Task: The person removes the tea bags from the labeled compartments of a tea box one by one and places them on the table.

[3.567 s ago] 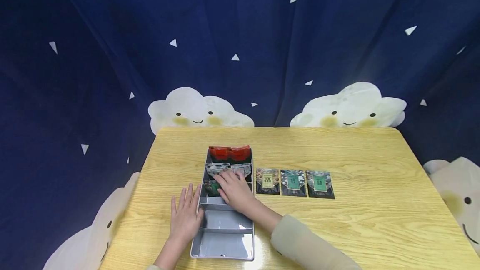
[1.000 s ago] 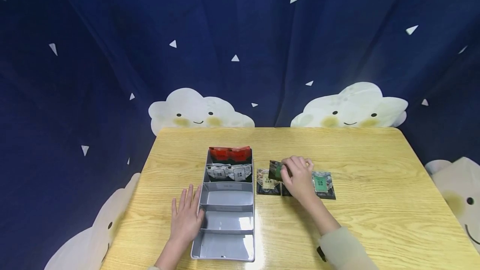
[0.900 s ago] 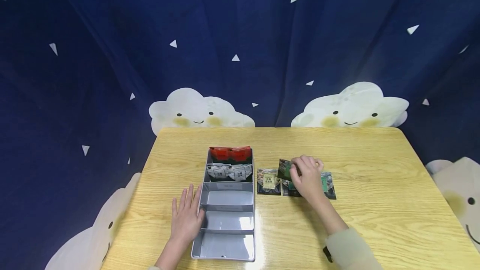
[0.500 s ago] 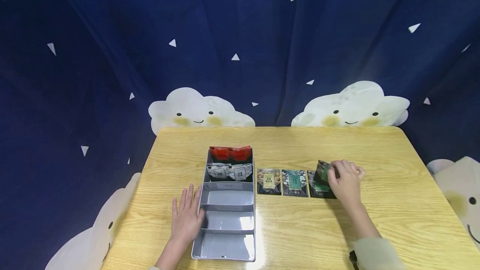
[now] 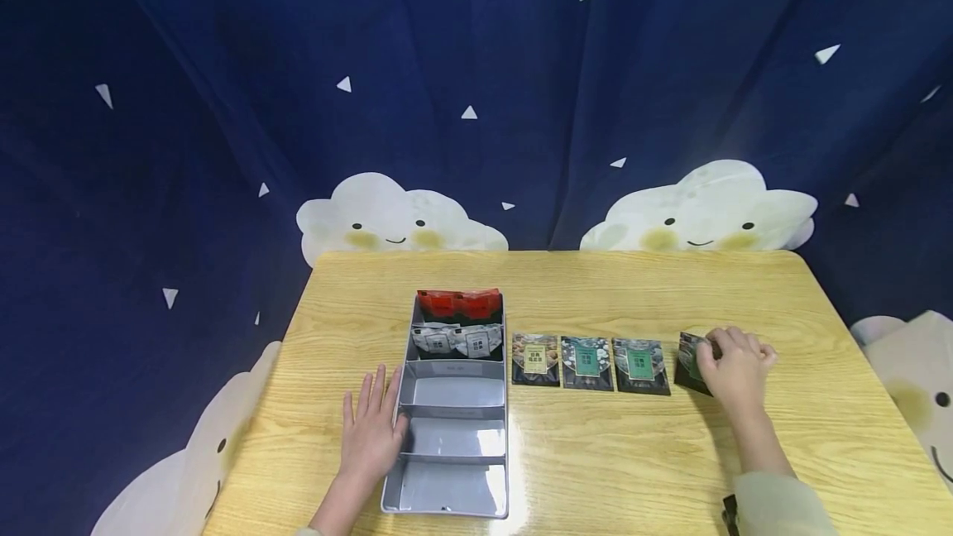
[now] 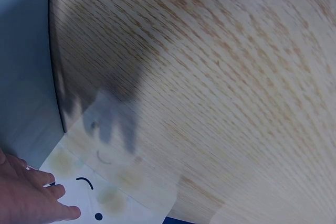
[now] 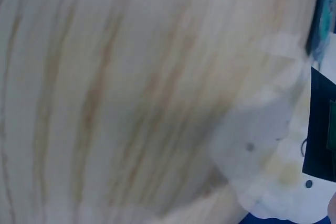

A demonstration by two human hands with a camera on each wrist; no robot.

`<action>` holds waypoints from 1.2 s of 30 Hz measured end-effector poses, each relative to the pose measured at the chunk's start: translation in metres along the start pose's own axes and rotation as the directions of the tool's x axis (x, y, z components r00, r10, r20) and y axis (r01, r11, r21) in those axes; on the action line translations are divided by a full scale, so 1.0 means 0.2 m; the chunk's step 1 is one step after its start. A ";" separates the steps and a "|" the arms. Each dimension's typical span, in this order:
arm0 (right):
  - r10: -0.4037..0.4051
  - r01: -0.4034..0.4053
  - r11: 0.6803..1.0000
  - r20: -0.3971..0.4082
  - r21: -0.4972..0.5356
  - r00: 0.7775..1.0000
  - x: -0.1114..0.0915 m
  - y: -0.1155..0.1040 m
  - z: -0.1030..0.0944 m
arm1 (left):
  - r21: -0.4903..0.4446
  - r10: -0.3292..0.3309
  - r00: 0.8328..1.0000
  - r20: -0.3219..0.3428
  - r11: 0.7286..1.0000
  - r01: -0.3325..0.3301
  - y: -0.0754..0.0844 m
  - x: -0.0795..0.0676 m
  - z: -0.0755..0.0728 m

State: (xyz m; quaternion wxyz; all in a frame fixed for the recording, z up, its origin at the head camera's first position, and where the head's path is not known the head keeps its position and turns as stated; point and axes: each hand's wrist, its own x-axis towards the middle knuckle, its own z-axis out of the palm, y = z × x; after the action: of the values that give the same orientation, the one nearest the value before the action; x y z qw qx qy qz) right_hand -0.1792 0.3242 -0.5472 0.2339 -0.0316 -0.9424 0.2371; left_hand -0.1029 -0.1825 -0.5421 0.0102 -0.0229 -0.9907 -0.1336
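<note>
In the head view my right hand [image 5: 735, 366] pinches a dark sachet [image 5: 691, 366] with a green label, tilted close over the table at the right end of a row. That row holds a sachet with a yellow label [image 5: 535, 360], one with a teal label [image 5: 587, 363] and one with a green label [image 5: 641, 366], all lying flat. My left hand [image 5: 370, 433] lies with fingers spread against the left side of a grey divided tray [image 5: 452, 488], its thumb at the rim. Red sachets [image 5: 458, 303] stand in the tray's far compartment, silver-and-black sachets [image 5: 457, 342] in the one before it.
The wooden table [image 5: 596, 470] carries the tray left of the sachet row. A dark blue curtain [image 5: 476, 40] with clouds and triangles hangs behind and at both sides. The three nearer tray compartments show bare grey floors.
My right hand has taken a dark green-labelled sachet out of the tray's third compartment and carried it right, past the row, lowering it at the end. My left hand has stayed put.
</note>
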 end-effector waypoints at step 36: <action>0.095 -0.025 0.978 0.338 -0.206 0.937 -0.07 0.16 0.21 | -0.011 -0.008 1.000 0.012 1.000 0.008 0.00 0.00 -0.01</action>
State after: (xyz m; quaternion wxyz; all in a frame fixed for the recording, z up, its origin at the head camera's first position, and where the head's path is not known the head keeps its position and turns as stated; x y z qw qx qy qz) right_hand -0.1875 0.3329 -0.6007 0.0533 -0.0413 -0.9862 0.1510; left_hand -0.1035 -0.1827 -0.5406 0.0036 -0.0200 -0.9901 -0.1391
